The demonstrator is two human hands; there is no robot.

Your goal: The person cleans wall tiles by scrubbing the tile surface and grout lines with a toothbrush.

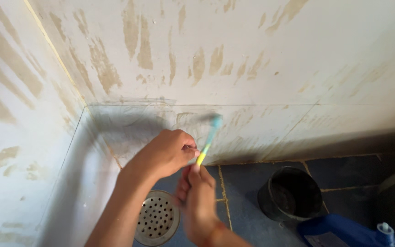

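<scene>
Left wall (5, 137): pale tile with tan streaks; meets the back wall (252, 68) at a corner, same streaked tile. Floor: round metal drain cover (157, 218) with many holes, set in dark blue floor tile (248, 192), partly hidden behind the left forearm. Left hand (168, 153): fingers curled closed, fingertips pinched at the lower part of a toothbrush (209, 139); exact grip blurred. Toothbrush: yellow lower handle, turquoise upper part, head tilted up and to the right, close to the base of the back wall; contact with the tile cannot be told. Right hand (196, 194): below the left, fingers closed, thumb and fingertips at the yellow handle end; blurred. Further right: black bucket (291, 194) standing on the floor; blue plastic jug (344, 232) at the bottom edge, just beside the bucket.
</scene>
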